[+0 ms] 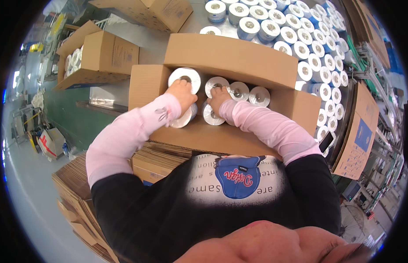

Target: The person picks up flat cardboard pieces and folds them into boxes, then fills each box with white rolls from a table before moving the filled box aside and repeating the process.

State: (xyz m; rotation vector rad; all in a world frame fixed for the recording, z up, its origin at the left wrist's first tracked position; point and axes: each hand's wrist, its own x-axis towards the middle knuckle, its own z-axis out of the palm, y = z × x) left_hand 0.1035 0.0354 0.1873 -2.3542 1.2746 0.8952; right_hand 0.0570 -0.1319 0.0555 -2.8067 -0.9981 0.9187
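An open cardboard box (230, 48) stands in front of me with its flaps folded out. My left hand (183, 93) grips a white paper roll (191, 75) at the box's left end, fingertips in its hollow core; this roll sits higher than the others. Beneath that hand another roll (181, 122) shows in part. My right hand (218, 97) is on a paper roll (216, 81) near the middle, its fingers bent into the core. A nearer roll (211, 116) is partly covered by this hand. Two more rolls, one mid-row (240, 90) and one rightmost (259, 96), stand upright to its right.
Many upright rolls (296, 37) in blue-and-white wrapping crowd the table at far right. A filled open box (109, 52) stands left, another box (164, 13) behind it. Flattened cartons (74, 179) are stacked at lower left. An upright cardboard flap (357, 131) stands right.
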